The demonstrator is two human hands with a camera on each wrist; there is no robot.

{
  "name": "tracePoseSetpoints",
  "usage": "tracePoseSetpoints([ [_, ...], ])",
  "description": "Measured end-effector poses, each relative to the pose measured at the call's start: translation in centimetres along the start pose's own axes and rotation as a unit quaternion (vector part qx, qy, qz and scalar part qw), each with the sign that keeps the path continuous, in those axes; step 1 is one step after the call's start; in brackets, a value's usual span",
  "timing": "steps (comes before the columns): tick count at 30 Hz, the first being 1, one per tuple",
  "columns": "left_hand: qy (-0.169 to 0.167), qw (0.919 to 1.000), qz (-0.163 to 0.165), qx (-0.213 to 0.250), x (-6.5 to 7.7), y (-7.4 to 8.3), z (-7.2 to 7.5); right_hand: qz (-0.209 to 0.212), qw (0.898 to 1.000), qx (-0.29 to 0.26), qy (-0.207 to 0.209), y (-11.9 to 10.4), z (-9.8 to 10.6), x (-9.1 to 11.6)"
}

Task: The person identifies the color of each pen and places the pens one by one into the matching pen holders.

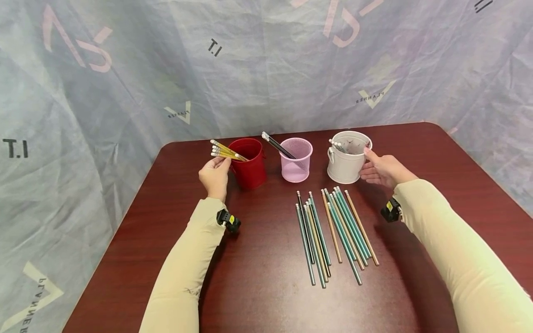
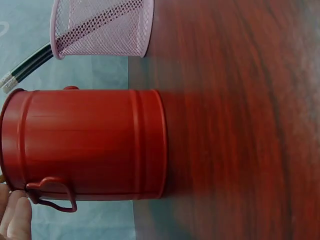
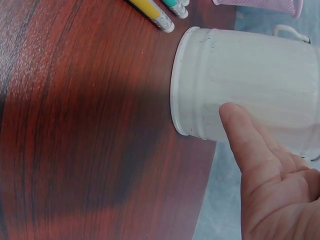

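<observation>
Yellow pencils [image 1: 225, 151] lean from the red bucket [image 1: 251, 173]; my left hand [image 1: 214, 179] reaches to its rim, just beneath them, though my feeds can't tell me whether it grasps anything. My right hand [image 1: 386, 169], fingers straight, unclenched, rests along the white bucket's [image 1: 344, 167] side, thumb at the rim.

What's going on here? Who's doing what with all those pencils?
A person has both hands at the containers. The left hand is at the rim of the red bucket, by the yellow pencils leaning in it; the right hand touches the white bucket, which holds pale pencils. Between the buckets, a pink mesh cup holds black pencils. Loose pencils lie on the table in two groups.
</observation>
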State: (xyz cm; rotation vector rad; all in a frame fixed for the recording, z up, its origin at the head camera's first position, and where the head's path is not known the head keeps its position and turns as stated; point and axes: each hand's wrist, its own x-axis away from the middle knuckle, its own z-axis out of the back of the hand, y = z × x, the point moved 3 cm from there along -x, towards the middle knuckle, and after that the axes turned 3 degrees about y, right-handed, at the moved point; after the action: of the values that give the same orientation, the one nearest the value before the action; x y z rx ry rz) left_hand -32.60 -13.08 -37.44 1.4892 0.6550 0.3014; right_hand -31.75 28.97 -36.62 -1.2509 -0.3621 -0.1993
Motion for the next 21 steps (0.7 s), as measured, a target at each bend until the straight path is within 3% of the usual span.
tracePoseSetpoints([
  [6, -0.027, 0.998, 0.011, -0.056, -0.1, -0.8, 0.9, -0.001, 1.0, 0.008, 0.004, -0.1, -0.1, 0.0],
  [8, -0.061, 0.9936, 0.034, -0.089, 0.0, -1.3, 1.2, -0.002, 1.0, 0.007, 0.007, 0.0, -0.1, 0.1],
  [10, -0.132, 0.9792, 0.064, -0.14, 0.4, -1.7, 1.0, -0.003, 1.0, 0.006, 0.009, 0.0, -0.1, 0.1],
  [12, -0.233, 0.9448, 0.082, -0.216, 1.3, -1.8, 0.4, -0.004, 1.0, 0.009, 0.01, 0.1, -0.2, 0.2],
  [15, -0.355, 0.8744, 0.028, -0.33, 3.3, -1.0, -1.3, -0.006, 1.0, 0.017, 0.002, 0.0, -0.3, 0.2],
  [17, -0.392, 0.8345, -0.027, -0.386, 4.7, -0.3, -2.9, -0.007, 1.0, 0.023, -0.006, 0.0, -0.4, 0.2],
  [18, -0.402, 0.819, -0.052, -0.406, 5.4, 0.0, -3.8, -0.008, 1.0, 0.025, -0.011, -0.1, -0.5, 0.2],
  [21, -0.448, 0.7699, -0.075, -0.449, 7.5, 0.2, -6.2, -0.011, 0.999, 0.027, -0.022, -0.1, -0.5, 0.2],
])
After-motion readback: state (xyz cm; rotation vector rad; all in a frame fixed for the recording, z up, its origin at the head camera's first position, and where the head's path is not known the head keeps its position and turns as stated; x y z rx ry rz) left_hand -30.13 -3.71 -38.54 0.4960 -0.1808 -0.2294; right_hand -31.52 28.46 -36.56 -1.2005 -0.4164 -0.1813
